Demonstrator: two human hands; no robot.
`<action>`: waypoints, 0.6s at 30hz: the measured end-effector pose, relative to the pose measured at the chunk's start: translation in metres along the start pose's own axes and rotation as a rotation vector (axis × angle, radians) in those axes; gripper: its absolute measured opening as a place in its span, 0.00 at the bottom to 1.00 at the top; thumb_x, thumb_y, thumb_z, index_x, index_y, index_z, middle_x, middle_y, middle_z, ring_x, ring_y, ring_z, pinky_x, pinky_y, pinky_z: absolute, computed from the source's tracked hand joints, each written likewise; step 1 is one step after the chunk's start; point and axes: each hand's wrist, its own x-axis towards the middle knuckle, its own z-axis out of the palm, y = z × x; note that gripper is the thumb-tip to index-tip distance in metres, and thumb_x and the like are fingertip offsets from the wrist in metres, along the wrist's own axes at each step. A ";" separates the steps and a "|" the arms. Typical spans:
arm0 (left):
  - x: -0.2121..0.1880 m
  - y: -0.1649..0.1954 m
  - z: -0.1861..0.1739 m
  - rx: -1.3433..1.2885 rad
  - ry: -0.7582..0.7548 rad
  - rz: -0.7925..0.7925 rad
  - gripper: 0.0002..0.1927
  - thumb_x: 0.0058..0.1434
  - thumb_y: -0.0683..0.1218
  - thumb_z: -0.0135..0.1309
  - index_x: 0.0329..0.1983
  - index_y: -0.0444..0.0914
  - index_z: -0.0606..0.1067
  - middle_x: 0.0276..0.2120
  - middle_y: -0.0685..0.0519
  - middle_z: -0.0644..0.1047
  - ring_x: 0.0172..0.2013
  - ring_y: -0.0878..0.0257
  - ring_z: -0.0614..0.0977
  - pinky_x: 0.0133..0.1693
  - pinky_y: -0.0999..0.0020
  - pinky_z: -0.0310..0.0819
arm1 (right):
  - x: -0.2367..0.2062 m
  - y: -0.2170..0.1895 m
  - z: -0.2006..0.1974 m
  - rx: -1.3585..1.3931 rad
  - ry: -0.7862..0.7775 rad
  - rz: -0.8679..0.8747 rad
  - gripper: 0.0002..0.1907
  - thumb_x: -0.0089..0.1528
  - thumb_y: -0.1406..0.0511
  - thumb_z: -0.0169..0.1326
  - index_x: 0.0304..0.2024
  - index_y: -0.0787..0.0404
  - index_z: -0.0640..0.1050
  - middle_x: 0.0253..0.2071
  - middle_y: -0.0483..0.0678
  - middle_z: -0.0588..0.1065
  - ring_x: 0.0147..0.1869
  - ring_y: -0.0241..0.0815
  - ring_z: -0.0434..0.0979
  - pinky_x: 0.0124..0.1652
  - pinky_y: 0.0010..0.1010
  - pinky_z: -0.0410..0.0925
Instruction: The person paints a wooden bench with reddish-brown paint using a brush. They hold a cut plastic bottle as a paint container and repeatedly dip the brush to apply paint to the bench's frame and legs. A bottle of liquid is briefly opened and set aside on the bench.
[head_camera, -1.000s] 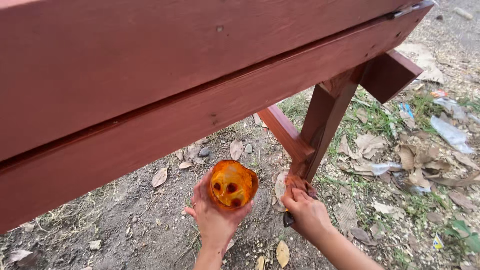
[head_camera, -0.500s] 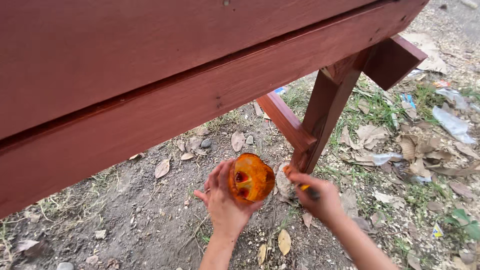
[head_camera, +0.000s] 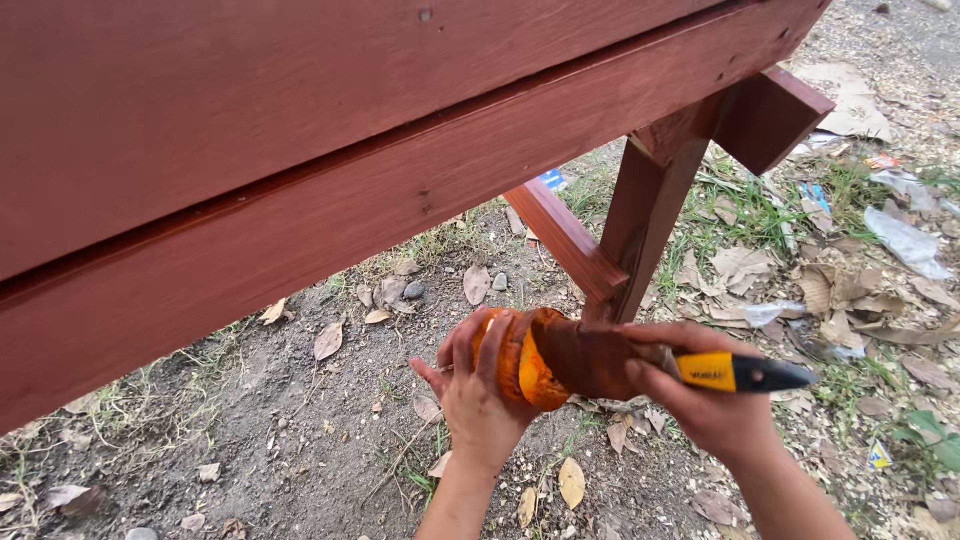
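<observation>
Hands together low in the view, under the long edge of the bench (head_camera: 300, 200). Left hand (head_camera: 478, 390) cupped around an orange cup (head_camera: 515, 355), fingers spread along its stained side, cup tipped sideways with its mouth toward the right hand. Right hand (head_camera: 700, 395) clamped on a brush (head_camera: 640, 365); the yellow-and-black handle juts out past the knuckles to the right, and the paint-soaked bristles lie at the cup's mouth, touching it. Cup and brush are held in the air above the ground, just in front of the foot of the bench leg (head_camera: 650, 210). Bench wood is dark red-brown, with a slanted brace (head_camera: 565, 240) meeting the leg. Ground (head_camera: 250, 440) is bare dirt with dry leaves (head_camera: 571, 482), pebbles and sparse grass; plastic scraps (head_camera: 905, 240) lie by the right edge.
</observation>
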 end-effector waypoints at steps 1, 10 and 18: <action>0.000 -0.001 0.001 0.037 0.031 0.050 0.54 0.33 0.58 0.76 0.65 0.50 0.65 0.63 0.55 0.67 0.66 0.52 0.67 0.64 0.23 0.16 | -0.002 -0.002 0.004 -0.020 -0.017 -0.023 0.18 0.54 0.69 0.65 0.47 0.60 0.84 0.39 0.47 0.85 0.41 0.33 0.84 0.42 0.25 0.76; 0.008 -0.010 0.003 0.102 0.131 0.244 0.42 0.47 0.56 0.71 0.67 0.56 0.67 0.66 0.56 0.67 0.69 0.53 0.65 0.69 0.36 0.12 | -0.006 -0.016 0.031 -0.224 -0.084 -0.374 0.20 0.54 0.66 0.67 0.50 0.59 0.82 0.45 0.46 0.84 0.44 0.30 0.85 0.44 0.24 0.77; 0.009 -0.019 0.005 0.165 0.112 0.291 0.39 0.49 0.53 0.69 0.66 0.58 0.68 0.66 0.58 0.67 0.70 0.55 0.66 0.70 0.38 0.13 | -0.005 -0.022 0.022 0.170 0.068 0.286 0.17 0.54 0.71 0.66 0.47 0.62 0.84 0.38 0.47 0.84 0.40 0.33 0.83 0.41 0.26 0.76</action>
